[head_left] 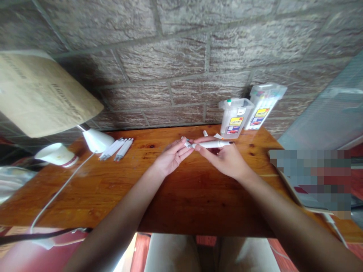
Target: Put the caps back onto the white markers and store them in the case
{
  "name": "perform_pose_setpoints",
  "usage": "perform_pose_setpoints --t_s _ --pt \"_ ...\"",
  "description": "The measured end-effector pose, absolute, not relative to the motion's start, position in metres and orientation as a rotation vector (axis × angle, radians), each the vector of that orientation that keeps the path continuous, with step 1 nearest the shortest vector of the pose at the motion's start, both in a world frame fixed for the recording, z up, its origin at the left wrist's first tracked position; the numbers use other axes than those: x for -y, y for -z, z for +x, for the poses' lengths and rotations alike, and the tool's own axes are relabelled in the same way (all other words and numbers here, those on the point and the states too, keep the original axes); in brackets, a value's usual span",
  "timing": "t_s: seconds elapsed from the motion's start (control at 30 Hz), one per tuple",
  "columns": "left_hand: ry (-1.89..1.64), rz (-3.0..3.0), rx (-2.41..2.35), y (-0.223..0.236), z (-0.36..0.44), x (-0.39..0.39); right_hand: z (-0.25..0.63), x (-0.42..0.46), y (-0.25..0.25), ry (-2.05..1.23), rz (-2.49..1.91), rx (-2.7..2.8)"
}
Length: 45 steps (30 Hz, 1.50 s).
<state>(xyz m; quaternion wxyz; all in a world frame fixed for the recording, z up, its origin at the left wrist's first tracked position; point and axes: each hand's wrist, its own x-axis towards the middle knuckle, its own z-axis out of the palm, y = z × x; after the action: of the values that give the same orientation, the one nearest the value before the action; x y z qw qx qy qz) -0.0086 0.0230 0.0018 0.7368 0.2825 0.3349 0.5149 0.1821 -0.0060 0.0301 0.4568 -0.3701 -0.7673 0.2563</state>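
My left hand [171,158] pinches a small white marker cap [186,142] between thumb and fingers. In my right hand [228,158] lies a white marker [212,144], held almost level, its grey end pointing at the cap. The two hands meet above the middle of the wooden table, and cap and marker are very close; whether they touch I cannot tell. Behind my right hand is another small white piece [205,133], partly hidden. Several white markers [117,148] lie side by side on the table left of my hands.
Near the wall stand a clear plastic box [236,115] and a second box [262,109] filled with markers. At left are a lamp base [97,140], its brown shade [51,94], a paper cup [55,154] and a white cable [64,185]. A blurred-out device [312,181] sits at right.
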Motion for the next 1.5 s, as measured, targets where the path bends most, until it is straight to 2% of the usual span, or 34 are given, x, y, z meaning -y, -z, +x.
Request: perform_pose_setpoints --t_s 0.3,0.83,1.07,1.23,1.5 --pt "-1.126 0.625 -0.710 -0.001 -0.005 -0.024 0.184 0.012 -0.039 -0.246 -1.031 1.985" --pt "-1.142 0.653 -0.680 0.001 -0.008 -0.025 0.182 0.010 -0.035 -0.395 -0.897 1.980" --pt "-1.164 0.698 -0.683 0.000 -0.008 -0.024 0.184 0.012 -0.037 -0.157 -1.079 1.999" --pt "-1.266 0.655 -0.665 -0.010 -0.013 -0.024 0.189 0.012 -0.041 -0.335 -1.061 1.764" --pt "-1.211 0.656 -0.569 -0.009 -0.012 -0.022 0.182 0.014 -0.036 -0.481 -1.036 1.645"
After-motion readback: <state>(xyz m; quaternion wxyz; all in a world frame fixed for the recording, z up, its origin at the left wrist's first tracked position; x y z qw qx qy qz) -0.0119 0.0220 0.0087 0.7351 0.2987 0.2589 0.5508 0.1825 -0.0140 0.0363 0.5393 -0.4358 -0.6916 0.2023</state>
